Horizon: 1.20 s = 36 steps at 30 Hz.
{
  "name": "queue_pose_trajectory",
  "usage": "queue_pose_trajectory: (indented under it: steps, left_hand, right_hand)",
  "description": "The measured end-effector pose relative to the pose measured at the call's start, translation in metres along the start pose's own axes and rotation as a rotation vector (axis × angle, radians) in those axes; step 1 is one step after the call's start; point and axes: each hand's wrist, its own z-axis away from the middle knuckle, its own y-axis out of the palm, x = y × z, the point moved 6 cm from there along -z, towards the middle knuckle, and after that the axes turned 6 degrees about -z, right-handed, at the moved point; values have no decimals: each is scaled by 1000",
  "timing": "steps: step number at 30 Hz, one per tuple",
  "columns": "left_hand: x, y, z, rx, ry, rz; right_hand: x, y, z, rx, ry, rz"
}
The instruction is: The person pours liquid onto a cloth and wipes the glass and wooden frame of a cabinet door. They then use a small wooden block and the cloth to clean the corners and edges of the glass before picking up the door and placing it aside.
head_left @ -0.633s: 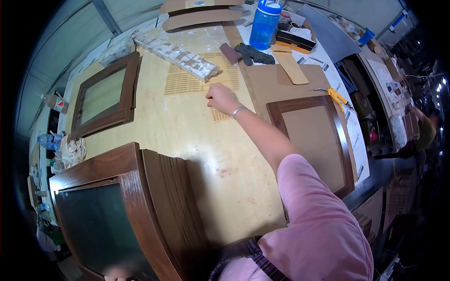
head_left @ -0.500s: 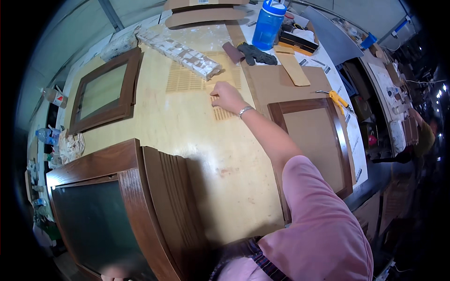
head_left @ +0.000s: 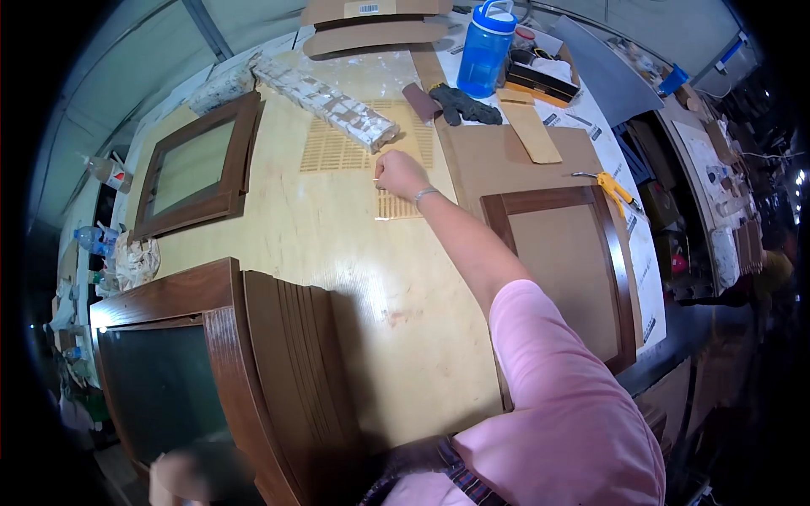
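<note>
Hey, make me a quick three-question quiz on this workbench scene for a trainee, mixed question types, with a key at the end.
1. True or false: the yellow tool lies farther right than the blue bottle.
2. Which is nearest the right hand? A, the black glove; B, the yellow printed sheet; C, the yellow tool.
3. Fill in: the blurred hand at the picture's lower edge, by the dark glass panel, is the person's ____ hand.

Key: 1, true; 2, B; 3, left.
</note>
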Motion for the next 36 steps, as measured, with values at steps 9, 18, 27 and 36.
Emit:
queue_pose_trajectory:
  steps: [9,18,27,36]
  left_hand:
    - [-234,161,-237,507,452,303]
    - [-119,399,-353,113,-254,681]
    - [-119,439,-354,130,-571,1084]
    - [-112,453,-357,309,-553,1172]
  right_hand:
    - [-38,-2,-18,11,99,-396]
    - [3,0,2,-39,-84,-255]
    - [-12,-27,11,70,-90,-441]
    - [-26,-17,-10,98,-163,-465]
